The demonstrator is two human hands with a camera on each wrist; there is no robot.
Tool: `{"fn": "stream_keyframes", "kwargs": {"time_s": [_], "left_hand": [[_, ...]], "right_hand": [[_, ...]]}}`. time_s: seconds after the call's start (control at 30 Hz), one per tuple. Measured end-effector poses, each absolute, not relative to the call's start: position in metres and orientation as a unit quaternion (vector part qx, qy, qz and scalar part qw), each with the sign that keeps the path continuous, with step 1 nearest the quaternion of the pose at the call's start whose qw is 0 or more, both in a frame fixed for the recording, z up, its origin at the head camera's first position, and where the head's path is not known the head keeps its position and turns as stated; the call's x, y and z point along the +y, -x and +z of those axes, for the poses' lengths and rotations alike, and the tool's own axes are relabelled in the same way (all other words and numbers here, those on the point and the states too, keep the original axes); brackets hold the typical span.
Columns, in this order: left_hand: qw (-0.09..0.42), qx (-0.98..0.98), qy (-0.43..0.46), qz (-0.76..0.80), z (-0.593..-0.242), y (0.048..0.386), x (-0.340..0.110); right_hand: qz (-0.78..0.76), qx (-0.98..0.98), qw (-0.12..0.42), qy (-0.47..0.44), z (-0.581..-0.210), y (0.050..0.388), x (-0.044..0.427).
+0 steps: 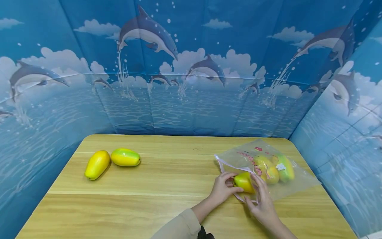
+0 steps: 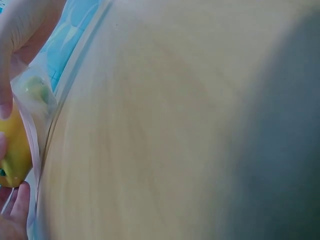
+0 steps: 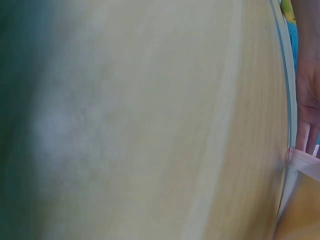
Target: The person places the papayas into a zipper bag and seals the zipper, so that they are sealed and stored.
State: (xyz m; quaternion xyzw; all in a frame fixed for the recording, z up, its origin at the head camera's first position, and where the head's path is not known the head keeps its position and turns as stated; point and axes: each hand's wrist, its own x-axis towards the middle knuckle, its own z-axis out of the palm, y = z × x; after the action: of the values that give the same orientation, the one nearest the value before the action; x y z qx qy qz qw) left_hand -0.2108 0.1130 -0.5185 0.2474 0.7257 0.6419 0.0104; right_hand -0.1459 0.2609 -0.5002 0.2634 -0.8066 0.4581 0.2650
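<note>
At the mouth of a clear zip bag (image 1: 299, 190) on the right of the table, my left hand (image 1: 221, 190) grips a yellow-green papaya (image 1: 243, 182) between thumb and fingers. The papaya's far end is inside the opening. My right hand (image 1: 263, 206) holds the bag's pink-white edge, fingers over the upper side and thumb near the lower side. More papayas (image 1: 285, 168) lie inside the bag, seen through its printed plastic. In the left wrist view, the held papaya (image 2: 17, 150) shows at the left edge. The right wrist view catches only part of the bag's rim (image 3: 305, 162).
Two papayas rest at the table's left: one upright-angled (image 1: 97, 165), the other lying sideways (image 1: 126, 157), close together. The wooden table (image 1: 167, 179) has rounded back corners. A blue dolphin-print curtain (image 1: 185, 99) surrounds its back and sides.
</note>
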Motion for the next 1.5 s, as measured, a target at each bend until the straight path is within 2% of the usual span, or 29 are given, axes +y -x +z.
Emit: {"fn": "stream_keyframes", "kwargs": {"time_s": [0.47,1.0,1.5], "left_hand": [[0.03,0.721,-0.239,0.65,-0.522,0.213,0.12],[0.027,0.724,-0.262,0.638,-0.519,0.212,0.124],[0.054,0.72,-0.242,0.648,-0.521,0.215,0.117]], "right_hand": [[0.452,-0.804,0.273,-0.273,-0.5,0.145,0.261],[0.473,-0.791,0.269,-0.281,-0.499,0.145,0.261],[0.459,-0.804,0.265,-0.271,-0.5,0.146,0.261]]}}
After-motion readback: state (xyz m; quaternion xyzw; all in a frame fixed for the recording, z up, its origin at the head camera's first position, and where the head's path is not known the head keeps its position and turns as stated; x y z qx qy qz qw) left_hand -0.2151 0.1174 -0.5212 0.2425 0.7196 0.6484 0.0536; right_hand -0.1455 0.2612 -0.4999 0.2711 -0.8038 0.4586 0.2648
